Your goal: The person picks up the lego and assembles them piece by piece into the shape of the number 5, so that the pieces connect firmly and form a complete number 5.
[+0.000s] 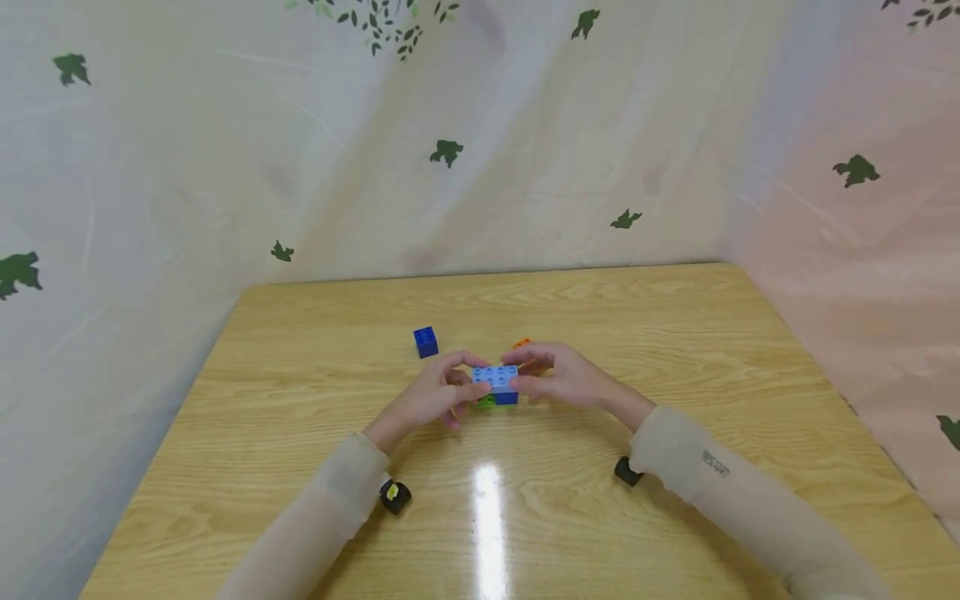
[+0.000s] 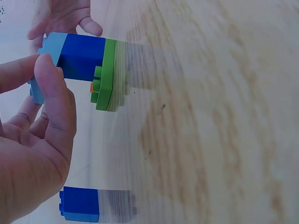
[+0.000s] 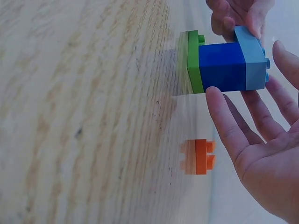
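Observation:
A small stack stands on the table: a thin green brick [image 2: 107,77] at the bottom, a dark blue brick [image 2: 83,56] on part of it, and a light blue brick [image 1: 496,377] on top. The light blue brick overhangs the dark one toward the left, above the green brick's bare studs. My left hand [image 1: 431,393] pinches that overhanging end between thumb and fingers. At the stack's other end is my right hand [image 1: 564,377], its fingers loosely spread around the bricks. In the right wrist view its thumb is apart from them, and one fingertip lies by the dark blue brick's lower corner.
A separate dark blue brick [image 1: 425,342] sits on the wooden table [image 1: 315,350], behind and left of the stack. An orange brick [image 3: 201,157] lies behind the right hand, mostly hidden in the head view. Patterned cloth [image 1: 525,192] hangs along the table's back edge.

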The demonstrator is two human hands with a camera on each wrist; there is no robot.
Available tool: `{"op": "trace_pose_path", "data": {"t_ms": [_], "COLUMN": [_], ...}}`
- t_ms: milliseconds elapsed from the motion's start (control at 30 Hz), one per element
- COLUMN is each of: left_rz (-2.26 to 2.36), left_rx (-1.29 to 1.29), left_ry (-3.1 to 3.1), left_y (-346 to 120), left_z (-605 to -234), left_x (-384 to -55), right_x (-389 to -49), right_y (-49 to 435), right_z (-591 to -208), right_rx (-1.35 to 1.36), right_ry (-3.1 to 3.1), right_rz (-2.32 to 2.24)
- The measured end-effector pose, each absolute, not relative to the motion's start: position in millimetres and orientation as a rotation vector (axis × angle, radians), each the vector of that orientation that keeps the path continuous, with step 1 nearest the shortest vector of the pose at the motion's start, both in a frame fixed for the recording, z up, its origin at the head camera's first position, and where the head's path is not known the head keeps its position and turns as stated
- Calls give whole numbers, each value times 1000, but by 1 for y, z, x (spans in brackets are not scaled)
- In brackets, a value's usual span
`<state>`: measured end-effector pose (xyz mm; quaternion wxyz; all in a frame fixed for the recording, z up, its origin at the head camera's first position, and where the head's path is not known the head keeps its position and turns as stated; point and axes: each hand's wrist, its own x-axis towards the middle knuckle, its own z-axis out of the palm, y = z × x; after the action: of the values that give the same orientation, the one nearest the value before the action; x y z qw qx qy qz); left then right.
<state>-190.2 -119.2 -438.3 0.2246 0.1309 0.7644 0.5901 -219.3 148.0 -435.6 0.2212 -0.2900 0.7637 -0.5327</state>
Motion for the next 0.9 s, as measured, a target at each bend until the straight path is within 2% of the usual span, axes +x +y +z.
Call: {"op": "trace_pose_path", "data": {"t_ms": [900], "left_rz": [1591], "left_rx": [432], "left_ry": [2102], "left_y": [-124], "left_z": [-442], "left_x": [-193], "right_x": [-224], "right_y": [146], "right_z": [-442], "right_rx": [-752], "right_ry": [2057], "right_rz": [-1524]}}
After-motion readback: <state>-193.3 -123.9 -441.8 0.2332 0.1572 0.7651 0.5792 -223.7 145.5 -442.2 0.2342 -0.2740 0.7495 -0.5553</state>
